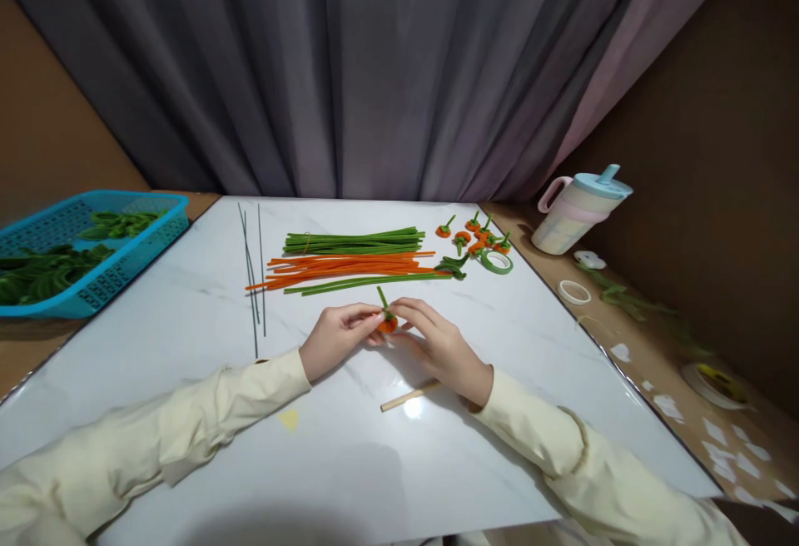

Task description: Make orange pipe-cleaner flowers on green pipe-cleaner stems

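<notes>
Between my two hands is a small orange pipe-cleaner pumpkin (388,325) with a green stem pointing up. My left hand (340,336) pinches it from the left with thumb and fingers. From the other side, my right hand (440,344) has its bent fingers closed on the pumpkin's top and right side. A thin wooden stick (409,397) lies on the table, partly under the right hand. Beyond the hands are loose green pipe cleaners (368,284), orange pipe cleaners (349,265) and a bundle of green pipe cleaners (355,241).
Several finished pumpkins (462,238) lie at the back right by green tape (497,261) and dark green leaves (453,266). Thin wires (262,280) lie left. A blue basket (134,255) holds green pieces. A tumbler (578,211) and a white ring (574,293) stand right, near paper scraps (717,454).
</notes>
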### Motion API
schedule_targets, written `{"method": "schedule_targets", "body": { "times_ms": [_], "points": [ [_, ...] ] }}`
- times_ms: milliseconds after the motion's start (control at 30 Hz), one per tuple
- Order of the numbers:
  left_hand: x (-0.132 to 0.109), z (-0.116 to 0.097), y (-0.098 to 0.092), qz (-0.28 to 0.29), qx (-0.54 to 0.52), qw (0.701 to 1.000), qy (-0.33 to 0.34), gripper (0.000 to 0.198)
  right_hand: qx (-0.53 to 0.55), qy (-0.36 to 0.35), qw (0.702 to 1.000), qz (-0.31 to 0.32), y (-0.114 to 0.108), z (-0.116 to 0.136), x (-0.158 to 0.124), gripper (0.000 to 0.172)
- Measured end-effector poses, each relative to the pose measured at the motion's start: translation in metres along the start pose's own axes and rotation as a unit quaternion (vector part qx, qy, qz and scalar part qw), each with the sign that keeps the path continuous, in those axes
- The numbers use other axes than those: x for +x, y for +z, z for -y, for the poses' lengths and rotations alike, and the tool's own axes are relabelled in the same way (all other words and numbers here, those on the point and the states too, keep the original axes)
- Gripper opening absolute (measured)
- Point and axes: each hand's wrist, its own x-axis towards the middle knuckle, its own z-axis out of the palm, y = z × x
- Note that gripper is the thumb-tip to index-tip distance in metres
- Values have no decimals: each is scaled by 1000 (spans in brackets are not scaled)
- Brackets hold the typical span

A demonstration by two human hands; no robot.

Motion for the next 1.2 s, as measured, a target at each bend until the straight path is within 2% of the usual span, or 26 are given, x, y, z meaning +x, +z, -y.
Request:
{"method": "schedule_targets", "body": {
  "times_ms": [100, 200, 267, 333, 400, 500, 667, 800, 933, 1100, 1200],
  "points": [
    [1, -1, 0, 36, -17, 999, -30, 39, 15, 28, 999, -16, 2, 0, 3, 22],
    [1, -1, 1, 33, -33, 999, -24, 40, 93, 147, 984, -48, 4, -2, 8, 14],
    [0, -1, 2, 15, -55, 998, -5, 36, 170, 216, 959, -72, 5, -3, 10, 17],
    [-1, 0, 3, -3, -70, 997, 19, 35, 220, 248, 939, -87, 6, -4, 11, 26],
    [-1, 0, 3, -17, -73, 996, 43, 34, 229, 246, 937, -92, 6, -4, 12, 30],
    [-1, 1, 4, -36, -66, 994, 77, 29, 235, 230, 940, -88, 6, -2, 12, 27],
    [0, 2, 2, -38, -43, 991, 118, 21, 229, 192, 952, -59, 6, -2, 10, 31],
    [0, 1, 0, -35, -49, 991, 116, 20, 193, 168, 965, -56, 7, -3, 9, 34],
    [-1, -2, 1, -26, -41, 993, 106, 21, 177, 161, 968, -70, 9, -3, 7, 31],
    [-3, -6, 3, 2, -16, 992, 125, 25, 147, 148, 973, -95, 10, 0, 6, 23],
    [-3, -5, 4, -6, -17, 992, 127, 22, 126, 140, 977, -103, 10, 1, 7, 23]
  ]
}}
